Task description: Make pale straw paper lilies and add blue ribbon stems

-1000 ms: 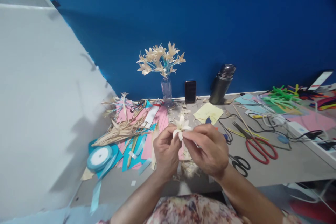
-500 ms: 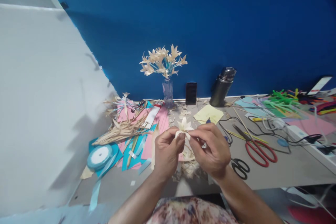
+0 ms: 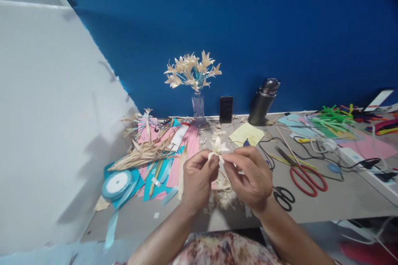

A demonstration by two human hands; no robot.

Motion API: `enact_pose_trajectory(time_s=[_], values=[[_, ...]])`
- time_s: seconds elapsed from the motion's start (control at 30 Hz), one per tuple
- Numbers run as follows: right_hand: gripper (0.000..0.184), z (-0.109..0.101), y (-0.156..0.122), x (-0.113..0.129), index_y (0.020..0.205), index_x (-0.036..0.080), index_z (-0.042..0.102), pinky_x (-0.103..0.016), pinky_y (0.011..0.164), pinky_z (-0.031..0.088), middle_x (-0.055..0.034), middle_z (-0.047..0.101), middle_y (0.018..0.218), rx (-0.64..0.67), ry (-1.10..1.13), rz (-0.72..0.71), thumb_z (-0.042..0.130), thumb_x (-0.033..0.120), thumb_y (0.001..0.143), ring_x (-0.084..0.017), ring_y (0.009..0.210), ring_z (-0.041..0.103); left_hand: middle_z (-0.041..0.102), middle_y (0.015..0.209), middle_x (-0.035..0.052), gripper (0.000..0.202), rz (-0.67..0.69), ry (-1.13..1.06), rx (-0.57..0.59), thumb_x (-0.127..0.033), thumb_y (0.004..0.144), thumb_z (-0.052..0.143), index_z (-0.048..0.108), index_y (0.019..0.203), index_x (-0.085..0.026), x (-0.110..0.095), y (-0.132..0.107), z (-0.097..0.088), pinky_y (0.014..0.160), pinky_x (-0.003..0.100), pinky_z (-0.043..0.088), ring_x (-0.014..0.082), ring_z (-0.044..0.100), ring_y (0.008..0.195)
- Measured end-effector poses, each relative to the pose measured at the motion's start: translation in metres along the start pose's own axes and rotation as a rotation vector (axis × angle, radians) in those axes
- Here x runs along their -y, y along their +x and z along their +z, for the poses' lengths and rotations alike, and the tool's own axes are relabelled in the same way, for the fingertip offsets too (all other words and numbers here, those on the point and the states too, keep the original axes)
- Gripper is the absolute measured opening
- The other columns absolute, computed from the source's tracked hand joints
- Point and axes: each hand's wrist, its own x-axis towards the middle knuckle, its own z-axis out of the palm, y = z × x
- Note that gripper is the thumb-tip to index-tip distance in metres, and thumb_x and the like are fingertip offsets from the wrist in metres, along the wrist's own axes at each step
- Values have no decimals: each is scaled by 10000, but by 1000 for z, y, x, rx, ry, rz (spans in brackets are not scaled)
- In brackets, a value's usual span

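Pale flower (image 3: 219, 145): held just below frame centre, petals spread. The left hand's (image 3: 197, 178) fingers pinch its left side; the right hand's (image 3: 250, 176) fingers grip its right edge. In my judgement, light pressure and a steady left hold would spare the thin petals. Beyond, at frame centre, a clear vase (image 3: 198, 109) carries cream flowers (image 3: 186, 68); red-handled scissors (image 3: 306, 178) lie on the desk (image 3: 338, 198), lower right.

The left hand (image 3: 197, 176) and the right hand (image 3: 250, 176) are pinching a cream flower (image 3: 219, 146) above the desk (image 3: 314, 207), where a vase (image 3: 198, 109) of pale flowers (image 3: 188, 67), a phone (image 3: 226, 109) and a dark flask (image 3: 263, 103) are standing before a blue wall (image 3: 280, 29), while red-handled scissors (image 3: 298, 168) are lying to the right and a ribbon spool (image 3: 116, 184) to the left.
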Motion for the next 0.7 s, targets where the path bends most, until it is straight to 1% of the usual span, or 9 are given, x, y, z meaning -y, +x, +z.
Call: enact_pose_trajectory(time_s=[0.17, 0.27, 0.43, 0.53, 0.63, 0.7], values=[[213, -2, 1, 0, 1009, 217, 705, -244, 587, 522, -26, 625, 770, 22, -42, -39, 678, 63, 865, -143, 677, 609, 395, 532, -75, 354, 5, 14, -40, -406, 750, 839, 593, 690, -157, 0, -1, 0, 479, 198, 248, 47, 305, 479], [196, -2, 0, 0, 1004, 215, 701, -250, 591, 528, -28, 629, 772, 26, -32, -48, 679, 72, 871, -143, 671, 612, 397, 536, -76, 336, -2, 11, -49, -387, 749, 843, 601, 700, -159, 0, -1, 0, 480, 197, 257, 48, 320, 481], [255, -2, 0, 1, 1081, 217, 683, -257, 588, 532, -31, 644, 791, 25, -16, -42, 692, 75, 870, -149, 685, 619, 427, 562, -68, 317, 10, 1, -20, -381, 761, 836, 621, 717, -152, 1, -1, 0, 477, 194, 255, 41, 325, 487], [223, -4, 0, 1, 1038, 212, 694, -242, 590, 528, -31, 638, 796, 28, -18, -50, 678, 63, 873, -140, 690, 617, 443, 560, -66, 323, 2, -9, -8, -364, 750, 844, 609, 713, -146, 0, -1, 4, 474, 192, 263, 36, 337, 476], [226, -8, -2, -2, 1027, 227, 699, -246, 606, 521, -23, 627, 802, 23, -18, -61, 658, 59, 882, -131, 689, 609, 466, 572, -71, 339, -66, -66, -34, -337, 703, 872, 594, 772, -155, -5, -1, 9, 466, 179, 271, 30, 336, 461], [243, -10, -4, -5, 1037, 240, 697, -251, 606, 506, -13, 625, 803, 21, -26, -93, 654, 57, 883, -122, 663, 587, 467, 586, -80, 370, -152, -129, -14, -312, 675, 883, 580, 822, -159, -11, -1, 11, 442, 160, 232, 13, 279, 442]])
